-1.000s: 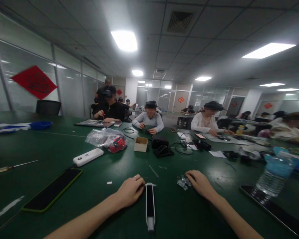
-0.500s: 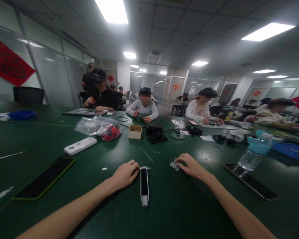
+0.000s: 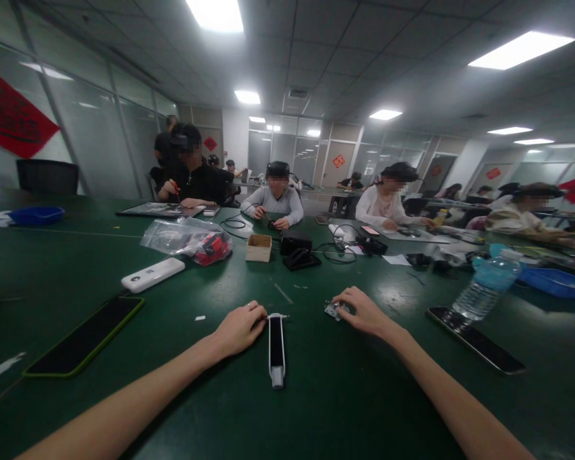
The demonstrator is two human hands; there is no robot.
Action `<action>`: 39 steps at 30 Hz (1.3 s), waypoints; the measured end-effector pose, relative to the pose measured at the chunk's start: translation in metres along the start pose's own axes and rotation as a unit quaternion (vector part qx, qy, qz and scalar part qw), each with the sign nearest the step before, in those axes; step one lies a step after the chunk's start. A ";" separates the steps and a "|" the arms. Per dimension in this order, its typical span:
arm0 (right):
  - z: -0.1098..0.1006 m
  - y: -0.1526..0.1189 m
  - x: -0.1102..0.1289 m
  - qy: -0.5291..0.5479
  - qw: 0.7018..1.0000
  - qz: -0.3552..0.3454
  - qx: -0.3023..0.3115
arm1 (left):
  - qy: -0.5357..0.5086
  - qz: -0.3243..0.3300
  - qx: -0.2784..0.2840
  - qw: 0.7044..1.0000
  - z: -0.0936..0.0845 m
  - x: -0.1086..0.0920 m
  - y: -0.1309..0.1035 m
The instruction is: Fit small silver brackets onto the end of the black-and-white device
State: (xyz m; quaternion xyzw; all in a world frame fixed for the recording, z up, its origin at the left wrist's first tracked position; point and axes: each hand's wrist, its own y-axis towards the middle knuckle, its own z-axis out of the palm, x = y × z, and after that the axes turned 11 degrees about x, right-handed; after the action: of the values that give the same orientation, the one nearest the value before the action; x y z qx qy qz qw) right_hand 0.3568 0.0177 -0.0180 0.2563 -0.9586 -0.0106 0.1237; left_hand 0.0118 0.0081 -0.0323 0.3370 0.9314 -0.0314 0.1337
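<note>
Green table, two phones: left hand half-curled beside one device, right hand bent at several metal bits; whether either grips, I cannot tell.

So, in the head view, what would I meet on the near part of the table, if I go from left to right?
White strip, green-edged phone, white power bank, white scrap, left hand, white-framed device, metal parts, right hand, black phone.
</note>
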 end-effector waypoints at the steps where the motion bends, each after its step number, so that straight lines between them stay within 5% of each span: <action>1: 0.000 0.000 0.002 0.000 1.000 -0.002 0.010 | 0.001 0.001 -0.001 1.000 0.000 0.000 0.000; 7: 0.004 0.002 0.010 -0.022 0.999 -0.015 0.030 | 0.001 0.007 -0.008 1.000 0.001 0.001 0.000; 24: 0.018 0.008 0.024 -0.054 0.996 -0.030 -0.063 | 0.001 0.001 0.002 1.000 -0.004 -0.005 -0.002; 31: 0.017 0.009 0.032 -0.062 0.996 -0.065 -0.023 | -0.004 -0.002 0.000 1.000 -0.001 -0.002 -0.001; 39: -0.007 -0.001 0.009 -0.075 0.996 0.055 -0.015 | -0.019 -0.006 0.008 1.000 -0.004 -0.003 -0.003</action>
State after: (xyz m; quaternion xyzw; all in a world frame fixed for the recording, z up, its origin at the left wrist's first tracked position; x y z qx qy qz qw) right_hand 0.3514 0.0129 -0.0092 0.1997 -0.9775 -0.0377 0.0558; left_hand 0.0111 0.0049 -0.0281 0.3321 0.9304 -0.0458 0.1485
